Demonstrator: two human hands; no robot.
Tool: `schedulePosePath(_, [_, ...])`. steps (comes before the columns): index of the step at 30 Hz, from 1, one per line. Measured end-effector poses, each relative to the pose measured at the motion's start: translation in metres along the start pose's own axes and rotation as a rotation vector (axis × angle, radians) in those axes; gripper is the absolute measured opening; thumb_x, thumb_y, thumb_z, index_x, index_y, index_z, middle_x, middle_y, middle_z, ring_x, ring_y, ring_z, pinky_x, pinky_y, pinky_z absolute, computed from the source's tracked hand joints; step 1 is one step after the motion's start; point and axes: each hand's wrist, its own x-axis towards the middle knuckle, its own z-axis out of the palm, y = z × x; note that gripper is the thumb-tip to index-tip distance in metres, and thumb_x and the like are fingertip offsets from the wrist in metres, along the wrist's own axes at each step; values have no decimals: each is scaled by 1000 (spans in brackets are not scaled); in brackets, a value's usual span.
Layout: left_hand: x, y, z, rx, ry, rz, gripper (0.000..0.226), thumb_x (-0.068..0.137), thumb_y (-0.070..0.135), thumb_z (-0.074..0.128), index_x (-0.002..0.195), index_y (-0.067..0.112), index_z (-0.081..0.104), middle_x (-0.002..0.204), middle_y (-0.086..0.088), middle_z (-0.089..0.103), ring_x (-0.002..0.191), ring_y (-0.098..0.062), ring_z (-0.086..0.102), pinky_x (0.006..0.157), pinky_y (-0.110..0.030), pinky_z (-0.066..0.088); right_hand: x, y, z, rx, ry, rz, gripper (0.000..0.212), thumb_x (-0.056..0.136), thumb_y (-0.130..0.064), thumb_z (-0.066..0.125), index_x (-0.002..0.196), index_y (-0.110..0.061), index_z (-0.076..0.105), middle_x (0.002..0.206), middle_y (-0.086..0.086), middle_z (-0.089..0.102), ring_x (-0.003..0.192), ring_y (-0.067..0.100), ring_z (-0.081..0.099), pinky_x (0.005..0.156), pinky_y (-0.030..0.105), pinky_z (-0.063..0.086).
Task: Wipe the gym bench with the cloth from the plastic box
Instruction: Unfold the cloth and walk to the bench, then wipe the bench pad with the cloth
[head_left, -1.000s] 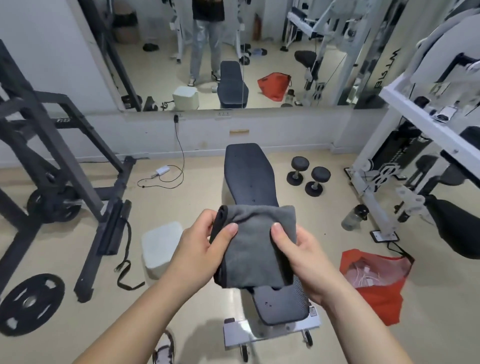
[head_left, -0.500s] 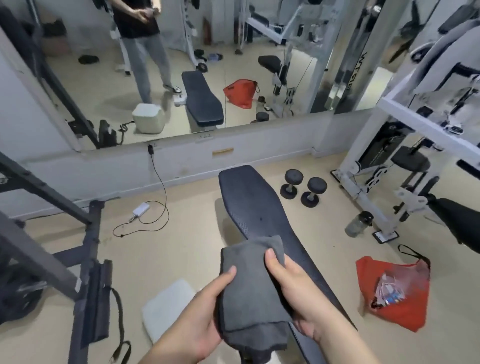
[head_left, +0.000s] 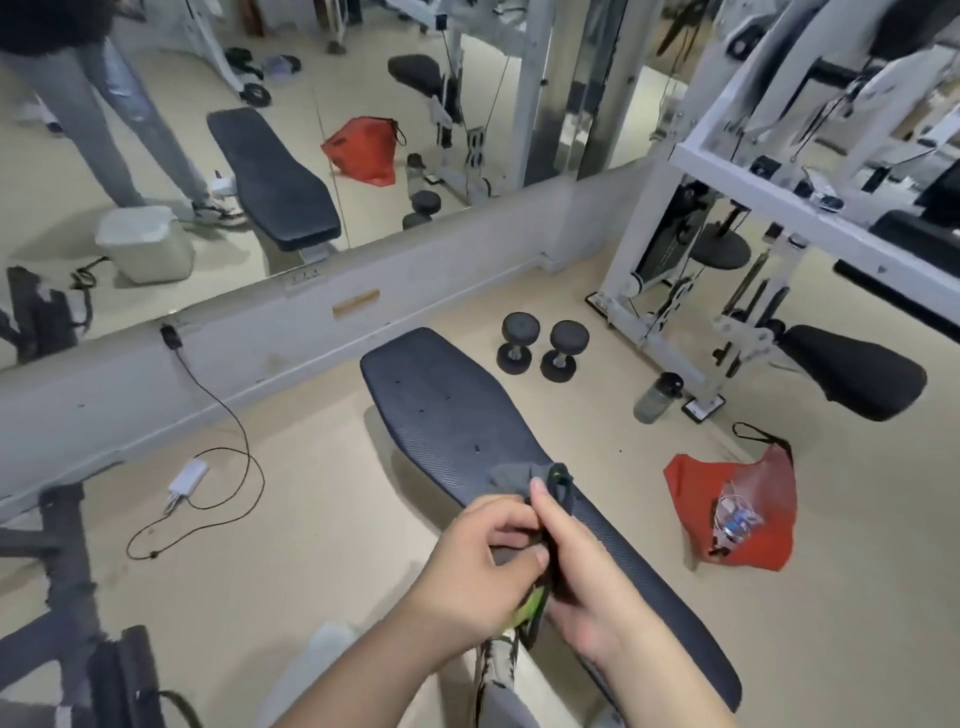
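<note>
Step in hand: preparing the cloth (head_left: 511, 475); wiping is not yet begun, judging by the cloth held clear of the pad. Both hands pinch the bunched grey cloth between them above the middle of the gym bench (head_left: 452, 415), over its left edge. The left hand (head_left: 483, 566) curls its fingers round the lower bunch; the right hand (head_left: 582, 582) grips the upper fold with thumb and fingers. The plastic box (head_left: 322, 657) shows as a pale blur on the floor beside the left forearm.

Next move, as a judgement: lower the cloth flat onto the pad and sweep it along the pad's length.

Writing: none legible. A green tag (head_left: 558, 474) on the cloth is too small to read
</note>
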Motion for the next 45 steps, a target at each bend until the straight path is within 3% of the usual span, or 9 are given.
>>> schedulePosePath(7, [92, -1, -54, -179, 207, -199, 22, 95, 3, 60, 89, 14, 78, 97, -12, 77, 88, -22, 76, 75, -41, 64, 101, -62, -11, 225, 13, 168, 41, 103, -26, 54, 123, 6, 72, 125, 29, 71, 108, 42, 74, 103, 56, 51])
schedulePosePath(13, [180, -9, -89, -82, 282, -261, 19, 90, 4, 63, 97, 19, 73, 99, -14, 73, 82, -22, 68, 88, -49, 57, 203, -99, 10, 267, 166, 114, 42, 106, -36, 53, 137, -10, 62, 121, 20, 76, 108, 38, 75, 87, 47, 61])
schedulePosePath(19, [274, -26, -162, 34, 157, -295, 19, 89, 9, 63, 105, 19, 67, 97, 2, 68, 73, -6, 59, 78, -28, 51, 296, -117, 51, 239, 307, 36, 37, 106, -38, 52, 139, -23, 61, 121, 14, 77, 108, 35, 76, 94, 52, 60])
schedulePosePath(23, [347, -58, -227, 171, 37, -298, 14, 85, 19, 64, 98, 26, 64, 94, 3, 64, 70, -9, 56, 71, -23, 47, 358, -125, 78, 267, 435, -34, 29, 108, -32, 50, 134, -25, 60, 120, 14, 76, 101, 31, 75, 73, 39, 61])
schedulePosePath(28, [448, -114, -301, 376, -4, -151, 13, 80, 14, 63, 86, 25, 61, 75, -10, 55, 60, -17, 49, 59, -18, 41, 462, -126, 109, 168, 689, -150, 20, 108, -23, 49, 124, -30, 59, 107, 5, 69, 90, 24, 65, 79, 38, 50])
schedulePosePath(31, [501, -150, -325, 418, -59, -162, 6, 88, 15, 61, 92, 21, 61, 82, -14, 63, 67, -19, 62, 72, -26, 53, 534, -119, 111, -121, 825, -246, 21, 102, -15, 48, 118, -25, 57, 90, 7, 61, 76, 26, 56, 71, 36, 45])
schedulePosePath(34, [546, -200, -333, 520, -79, -163, 15, 92, 23, 61, 107, 22, 65, 99, 2, 71, 93, -20, 67, 94, -33, 50, 609, -97, 108, -535, 809, -339, 40, 95, -8, 49, 134, -18, 55, 112, 3, 64, 101, 25, 59, 91, 33, 45])
schedulePosePath(39, [606, -302, -311, 511, -23, -96, 8, 94, 20, 62, 97, 27, 61, 94, 12, 65, 87, -7, 62, 81, -20, 49, 742, -9, 66, -1170, 491, -193, 70, 97, -14, 50, 162, -12, 25, 171, 10, 25, 159, 27, 19, 130, 41, 10])
schedulePosePath(45, [657, -400, -311, 665, 212, 167, 17, 91, 24, 65, 74, 26, 63, 72, 12, 63, 71, -8, 60, 69, -35, 49, 785, 46, 40, -1659, 491, -387, 86, 84, -54, 19, 160, -18, 34, 173, 8, 19, 161, 27, 12, 130, 49, 6])
